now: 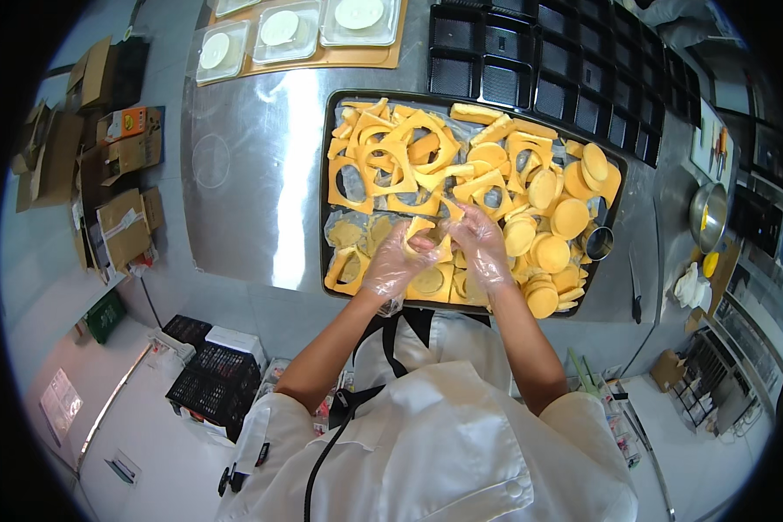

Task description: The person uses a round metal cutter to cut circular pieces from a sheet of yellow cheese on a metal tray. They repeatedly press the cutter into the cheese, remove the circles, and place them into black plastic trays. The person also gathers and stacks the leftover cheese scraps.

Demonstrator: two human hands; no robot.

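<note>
Both hands wear clear plastic gloves over a dark baking tray (325,196) of yellow sponge cake. In my left hand (401,258) is a curved cake offcut (419,226), its ends standing out past the fingers. My right hand (479,241), close beside it, pinches a small pointed cake piece (453,210). Cake sheets with round holes (385,163) lie heaped at the tray's far left and middle. Cut cake discs (551,253) are piled on the right side, by a round metal cutter (598,243) at the tray's right edge. Parchment shows between the pieces.
Black compartment trays (535,59) stand behind the baking tray. Lidded clear containers (280,29) sit on an orange-brown tray at the far left. A knife (637,293) lies to the right on the steel table (248,228). Farther right are a metal bowl (708,215) and a white cloth (691,287).
</note>
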